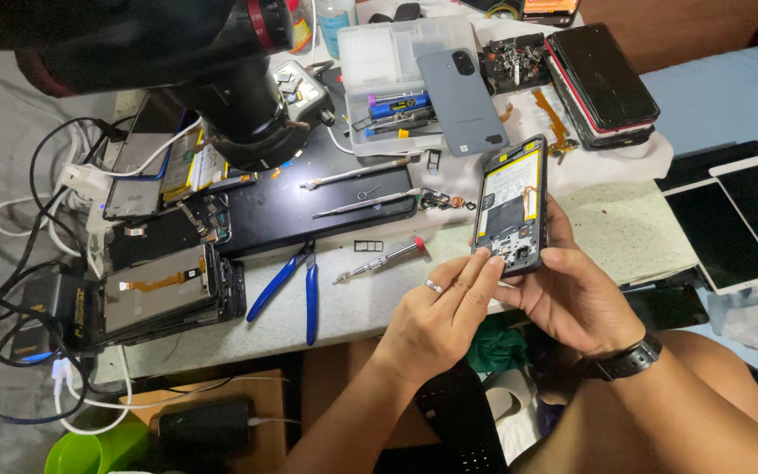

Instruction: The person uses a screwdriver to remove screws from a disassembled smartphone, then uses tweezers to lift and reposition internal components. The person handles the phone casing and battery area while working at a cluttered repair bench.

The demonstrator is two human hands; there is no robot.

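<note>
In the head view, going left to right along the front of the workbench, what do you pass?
Stacked opened phones → blue-handled pliers → red-tipped screwdriver → left hand → opened phone held up → right hand → white tablets.

My right hand [576, 294] cradles an opened phone [512, 205] above the bench's [353, 303] front edge, while my left hand's [436, 320] fingertips [482, 254] press its lower end. Blue pliers [296, 279] and a red-tipped screwdriver [379, 260] lie nearby.
</note>
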